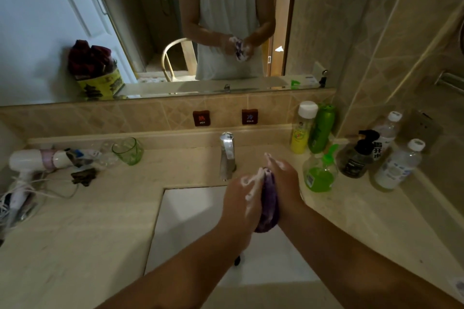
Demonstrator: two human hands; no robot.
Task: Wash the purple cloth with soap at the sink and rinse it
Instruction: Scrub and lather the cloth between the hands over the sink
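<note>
Over the white sink basin, just in front of the chrome faucet. Left hand streaked with white lather, pressed flat against the purple cloth. Cloth bunched into a dark, wet, elongated wad, squeezed between both palms. Right hand clasping it from the other side, foam on fingertips.
</note>
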